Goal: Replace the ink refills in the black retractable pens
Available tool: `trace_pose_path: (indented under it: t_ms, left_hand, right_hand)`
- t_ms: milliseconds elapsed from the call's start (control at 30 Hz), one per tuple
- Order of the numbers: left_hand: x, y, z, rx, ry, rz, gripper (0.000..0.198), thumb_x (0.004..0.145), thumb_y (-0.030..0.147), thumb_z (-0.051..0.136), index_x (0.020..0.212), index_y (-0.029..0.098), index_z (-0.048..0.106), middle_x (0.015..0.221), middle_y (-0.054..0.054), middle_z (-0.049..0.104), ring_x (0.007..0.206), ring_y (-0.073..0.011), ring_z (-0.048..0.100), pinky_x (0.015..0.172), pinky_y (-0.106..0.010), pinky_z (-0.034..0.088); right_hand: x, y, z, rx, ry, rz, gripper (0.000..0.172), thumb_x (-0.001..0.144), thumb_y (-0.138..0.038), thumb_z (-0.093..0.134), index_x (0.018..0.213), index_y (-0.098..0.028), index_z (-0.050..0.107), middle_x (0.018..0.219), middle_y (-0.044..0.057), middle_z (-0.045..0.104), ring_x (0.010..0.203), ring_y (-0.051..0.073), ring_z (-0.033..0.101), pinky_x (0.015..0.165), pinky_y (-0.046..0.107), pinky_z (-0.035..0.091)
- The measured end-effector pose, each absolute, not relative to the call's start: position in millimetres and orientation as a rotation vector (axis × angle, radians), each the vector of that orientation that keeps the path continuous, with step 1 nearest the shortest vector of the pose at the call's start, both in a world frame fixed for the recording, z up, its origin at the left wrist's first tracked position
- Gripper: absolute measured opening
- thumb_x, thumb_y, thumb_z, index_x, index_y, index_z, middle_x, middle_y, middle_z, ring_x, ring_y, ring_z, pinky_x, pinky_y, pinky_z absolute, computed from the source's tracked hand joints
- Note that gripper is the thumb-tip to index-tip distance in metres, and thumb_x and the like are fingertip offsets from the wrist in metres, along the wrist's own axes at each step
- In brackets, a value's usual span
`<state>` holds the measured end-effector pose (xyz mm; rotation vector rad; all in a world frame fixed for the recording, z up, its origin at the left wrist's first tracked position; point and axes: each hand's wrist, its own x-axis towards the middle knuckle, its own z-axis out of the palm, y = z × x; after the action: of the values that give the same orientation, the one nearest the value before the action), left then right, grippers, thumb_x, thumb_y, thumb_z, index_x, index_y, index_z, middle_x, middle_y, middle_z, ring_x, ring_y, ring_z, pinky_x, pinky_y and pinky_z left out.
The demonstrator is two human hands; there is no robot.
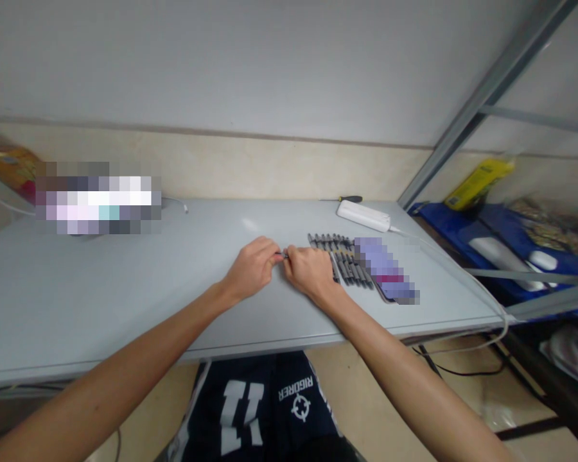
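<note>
My left hand point(253, 266) and my right hand point(309, 269) meet over the grey table point(125, 289), fingers curled. Between the two hands they pinch one small dark pen-like piece point(285, 255), of which only a short bit shows. Just right of my right hand lie several dark pens point(347, 256) in rows on the table. A blurred flat object point(385, 269) lies beside the pens.
A white power adapter point(363, 215) with its cable sits at the back right, a small screwdriver point(349, 199) behind it. A metal shelf frame point(462, 115) and blue bins point(486, 244) stand to the right. A blurred item point(99, 196) rests at the table's back left.
</note>
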<state>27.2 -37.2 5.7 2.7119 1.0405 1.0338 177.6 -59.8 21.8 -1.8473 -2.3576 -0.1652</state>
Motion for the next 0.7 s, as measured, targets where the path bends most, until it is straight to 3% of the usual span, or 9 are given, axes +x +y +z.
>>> trace_pose_path:
  t_ms: [333,700]
  left_hand:
    - [26,-35,4,2.607,1.014,0.923,0.025,0.091,0.026,0.035,0.076,0.017,0.054,0.072,-0.005,0.054,0.071,-0.0169,0.049,0.069,-0.030,0.039]
    - [20,-26,4,2.461,1.159,0.989,0.018,0.087,0.027,0.044,0.079,0.016,0.056,0.076,-0.004,0.058,0.076,-0.0177,0.051,0.071,-0.031,0.040]
  right_hand:
    - [181,-57,13,-1.784,-2.313,-0.263,0.030,0.089,-0.031,0.035,0.087,-0.020,0.062,0.079,0.008,0.069,0.073,0.021,0.062,0.057,0.026,0.034]
    - [182,-60,13,-1.547,-2.258,-0.437,0.027,0.090,-0.032,0.038,0.088,-0.019,0.061,0.083,0.008,0.063,0.082,0.020,0.052,0.062,0.028,0.028]
